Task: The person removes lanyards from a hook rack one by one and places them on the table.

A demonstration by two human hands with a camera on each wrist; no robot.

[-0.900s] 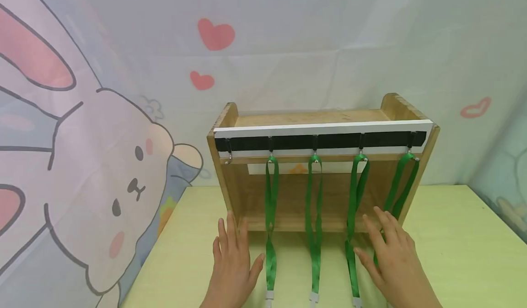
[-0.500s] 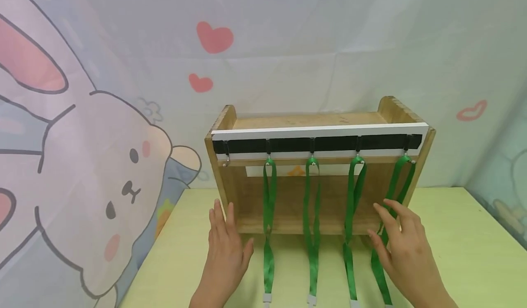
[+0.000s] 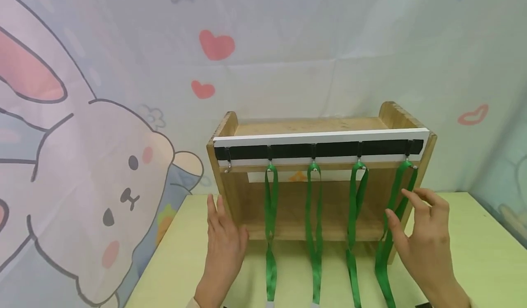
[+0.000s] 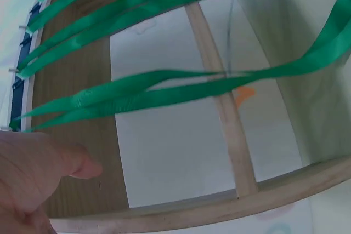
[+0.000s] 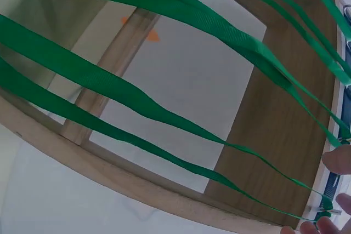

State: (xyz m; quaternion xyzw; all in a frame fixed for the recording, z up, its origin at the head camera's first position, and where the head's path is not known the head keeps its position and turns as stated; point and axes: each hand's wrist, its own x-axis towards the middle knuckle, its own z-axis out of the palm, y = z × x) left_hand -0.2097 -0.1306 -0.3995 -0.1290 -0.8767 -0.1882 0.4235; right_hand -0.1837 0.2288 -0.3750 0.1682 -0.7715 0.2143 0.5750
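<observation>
Several green lanyards hang from metal hooks on a black strip (image 3: 290,150) along the front of a wooden rack (image 3: 292,207). My right hand (image 3: 428,239) is beside the rightmost lanyard (image 3: 383,271), thumb and index finger apart and slightly bent. In the right wrist view its fingertips (image 5: 324,225) lie close to that lanyard's hook. My left hand (image 3: 224,251) is held at the rack's left side, fingers pointing up, holding nothing. It is nearest to the leftmost lanyard (image 3: 271,271) and the bare leftmost hook (image 3: 228,165). The lanyards' lower ends are cut off by the head view.
The rack stands on a pale yellow-green table (image 3: 173,248). Behind it hangs a cloth backdrop (image 3: 321,83) printed with a rabbit and hearts. Dark objects show at the bottom edge near both wrists.
My right hand has moved up and to the right, toward the top of the rightmost lanyard. My left hand has shifted slightly left and up. The lanyards stay on their hooks.
</observation>
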